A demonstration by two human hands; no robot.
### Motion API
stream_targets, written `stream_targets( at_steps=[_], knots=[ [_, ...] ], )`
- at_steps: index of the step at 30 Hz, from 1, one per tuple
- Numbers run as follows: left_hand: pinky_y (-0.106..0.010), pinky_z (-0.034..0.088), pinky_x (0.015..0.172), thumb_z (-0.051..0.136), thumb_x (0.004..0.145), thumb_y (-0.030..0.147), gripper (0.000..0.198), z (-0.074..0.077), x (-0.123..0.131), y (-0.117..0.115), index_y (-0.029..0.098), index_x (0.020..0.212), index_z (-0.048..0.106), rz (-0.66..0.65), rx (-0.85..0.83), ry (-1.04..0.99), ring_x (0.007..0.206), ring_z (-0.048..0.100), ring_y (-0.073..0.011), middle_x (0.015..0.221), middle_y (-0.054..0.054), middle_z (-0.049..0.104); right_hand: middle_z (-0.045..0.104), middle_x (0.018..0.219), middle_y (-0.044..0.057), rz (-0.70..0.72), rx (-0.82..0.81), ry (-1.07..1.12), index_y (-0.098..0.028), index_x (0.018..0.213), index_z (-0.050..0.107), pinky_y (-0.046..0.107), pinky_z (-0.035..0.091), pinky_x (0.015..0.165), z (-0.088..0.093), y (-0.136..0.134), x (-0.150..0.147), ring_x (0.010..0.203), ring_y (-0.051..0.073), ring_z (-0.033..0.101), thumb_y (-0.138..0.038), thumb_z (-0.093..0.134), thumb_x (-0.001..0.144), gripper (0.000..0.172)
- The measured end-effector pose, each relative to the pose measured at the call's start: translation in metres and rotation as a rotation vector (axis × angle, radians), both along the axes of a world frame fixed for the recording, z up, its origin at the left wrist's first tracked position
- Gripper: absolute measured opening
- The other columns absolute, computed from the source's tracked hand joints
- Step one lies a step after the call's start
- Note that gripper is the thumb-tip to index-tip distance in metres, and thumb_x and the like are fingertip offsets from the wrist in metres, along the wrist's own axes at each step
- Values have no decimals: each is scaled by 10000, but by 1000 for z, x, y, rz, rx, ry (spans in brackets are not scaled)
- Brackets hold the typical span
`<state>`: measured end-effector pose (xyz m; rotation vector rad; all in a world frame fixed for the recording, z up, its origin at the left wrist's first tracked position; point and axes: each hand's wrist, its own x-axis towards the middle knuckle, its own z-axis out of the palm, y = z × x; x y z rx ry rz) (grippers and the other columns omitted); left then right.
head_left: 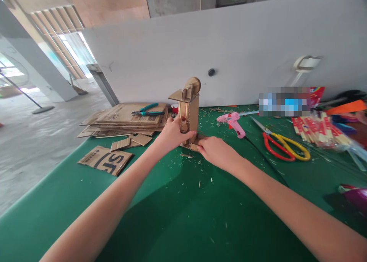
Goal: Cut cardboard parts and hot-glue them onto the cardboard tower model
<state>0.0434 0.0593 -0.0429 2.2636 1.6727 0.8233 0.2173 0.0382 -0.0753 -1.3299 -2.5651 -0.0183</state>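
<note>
A tall cardboard model (194, 115) with a round disc on its top stands upright on the green table. My left hand (172, 133) grips its lower left side, the thumb across the front and the fingers partly hidden behind. Down at the base, my right hand (215, 149) has its fingers closed on a small cardboard piece (195, 147) at the model's foot. Whether that piece is joined to the model, I cannot tell. Small scraps lie around the base.
Stacked cardboard sheets (123, 115) carry pliers (148, 110) on the left, near a printed cardboard piece (106, 160). To the right lie a pink glue gun (233, 123) with its cord, scissors (279, 143) and packs of wooden sticks (321, 130). A white panel (243, 44) stands behind.
</note>
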Motion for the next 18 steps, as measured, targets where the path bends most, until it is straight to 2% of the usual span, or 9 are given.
stream_targets(
  at_steps=[6,10,18],
  knots=[
    [-415,449,856,635,712,455,558,-2,1,-1,157,1167,506,14,-5,-11,1055,460,-298,912,-93,538,677,945,119,8,25,-27,-130,916,664,289,345,516,-2,0,-1,639,168,609,-198,366,906,306],
    [-420,441,873,641,712,439,555,-1,3,-3,162,1173,505,18,-19,-29,1077,451,-305,950,-99,536,667,991,134,12,49,-36,-119,958,656,289,370,539,-5,0,-1,664,169,615,-184,362,911,305],
    [-430,430,883,631,728,434,545,0,5,-3,150,1174,497,20,-32,-8,1062,452,-310,925,-102,551,661,929,140,10,79,-35,-92,960,642,293,371,551,-13,0,-2,704,185,614,-164,358,906,299]
  ],
)
